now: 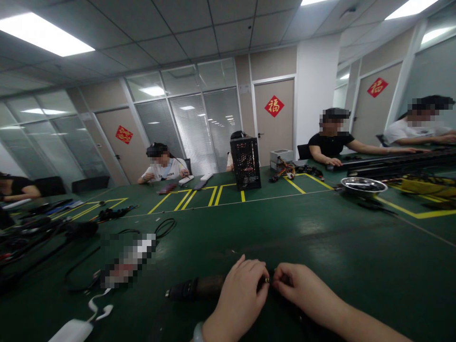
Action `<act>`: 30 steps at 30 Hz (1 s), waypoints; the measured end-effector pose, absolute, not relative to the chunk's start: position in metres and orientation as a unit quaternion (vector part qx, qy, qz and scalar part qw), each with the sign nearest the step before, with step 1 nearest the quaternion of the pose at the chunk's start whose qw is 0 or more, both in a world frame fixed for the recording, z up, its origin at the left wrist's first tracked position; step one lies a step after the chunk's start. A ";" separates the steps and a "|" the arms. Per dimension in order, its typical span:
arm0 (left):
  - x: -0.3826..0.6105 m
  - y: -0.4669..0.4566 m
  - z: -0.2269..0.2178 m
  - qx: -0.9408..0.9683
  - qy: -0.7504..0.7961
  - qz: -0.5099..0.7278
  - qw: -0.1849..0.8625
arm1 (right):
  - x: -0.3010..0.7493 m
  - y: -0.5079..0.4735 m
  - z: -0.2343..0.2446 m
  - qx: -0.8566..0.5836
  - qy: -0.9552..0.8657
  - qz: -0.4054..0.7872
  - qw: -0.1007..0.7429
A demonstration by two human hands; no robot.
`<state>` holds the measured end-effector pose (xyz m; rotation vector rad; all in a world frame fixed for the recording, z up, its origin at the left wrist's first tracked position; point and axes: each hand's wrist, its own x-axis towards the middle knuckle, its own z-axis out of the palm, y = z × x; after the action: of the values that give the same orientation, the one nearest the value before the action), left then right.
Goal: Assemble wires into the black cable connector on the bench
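Observation:
A dark electric screwdriver [204, 288] lies on its side over the green table, its tip pointing left. My left hand [242, 293] is closed around its right-hand end, hiding that part. Small gold-coloured metal [267, 280] shows at the left fingertips, in the narrow gap between my hands. My right hand [301, 284] pinches something dark beside it; the fingers cover most of it. A dark cord [290, 308] seems to run below the right hand, though it is hard to make out against the dark table.
Left of the hands lie a blurred-out device with a black cable [166, 228] and a white adapter [73, 331]. Dark cables [32, 247] pile up farther left. Across the green table [199, 232] stand a black computer case [245, 164], a power supply [280, 159] and a metal bowl [363, 186]. Several people sit around.

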<state>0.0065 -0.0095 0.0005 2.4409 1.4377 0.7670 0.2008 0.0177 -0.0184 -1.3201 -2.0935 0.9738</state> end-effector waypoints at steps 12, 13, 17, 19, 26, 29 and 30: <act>0.008 -0.011 0.000 0.823 0.498 0.252 0.101 | 0.201 0.019 -0.023 -0.478 -0.768 0.351 0.244; 0.008 -0.010 0.000 0.824 0.499 0.251 0.100 | 0.201 0.019 -0.023 -0.478 -0.768 0.348 0.245; 0.008 -0.009 -0.002 0.823 0.500 0.249 0.099 | 0.200 0.018 -0.020 -0.479 -0.767 0.350 0.244; 0.008 -0.009 -0.003 0.823 0.500 0.251 0.099 | 0.200 0.017 -0.019 -0.478 -0.766 0.354 0.244; 0.009 -0.011 0.003 0.828 0.497 0.239 0.097 | 0.201 0.018 -0.020 -0.477 -0.763 0.362 0.243; 0.009 -0.011 0.004 0.828 0.500 0.236 0.096 | 0.201 0.018 -0.020 -0.479 -0.763 0.360 0.243; 0.009 -0.011 0.004 0.828 0.500 0.237 0.095 | 0.200 0.018 -0.019 -0.479 -0.763 0.361 0.242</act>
<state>0.0093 -0.0112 0.0042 2.4536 1.4821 0.7017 0.2004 0.0176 -0.0191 -1.3092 -2.0845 0.9861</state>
